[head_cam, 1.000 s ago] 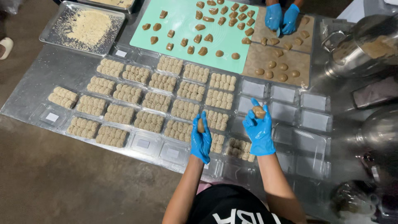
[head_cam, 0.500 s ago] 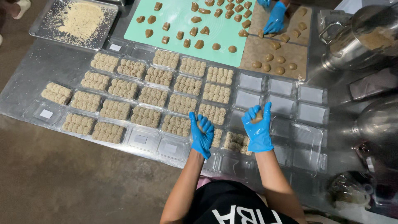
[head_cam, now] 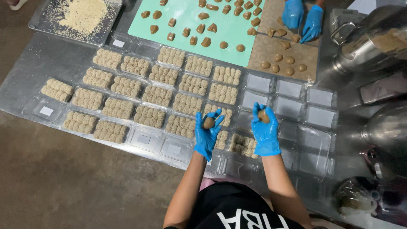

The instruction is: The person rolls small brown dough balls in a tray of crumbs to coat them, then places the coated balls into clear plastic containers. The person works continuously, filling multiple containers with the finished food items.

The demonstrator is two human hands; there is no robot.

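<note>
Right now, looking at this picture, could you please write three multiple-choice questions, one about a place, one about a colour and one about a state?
1. Where does the flat metal tray of pale crumbs lie?
A. top left
B. bottom right
C. between the person's two hands

2. What colour is the mat under the loose brown dough pieces?
A. red
B. mint green
C. black

3. What does the person's left hand hold?
A. nothing
B. a spoon
C. a small brown dough piece

Answers:
1 A, the tray sits at the top left corner of the table.
2 B, the mat is pale green.
3 C, the blue-gloved fingers curl around a brown lump; the right hand holds another brown lump.
</note>
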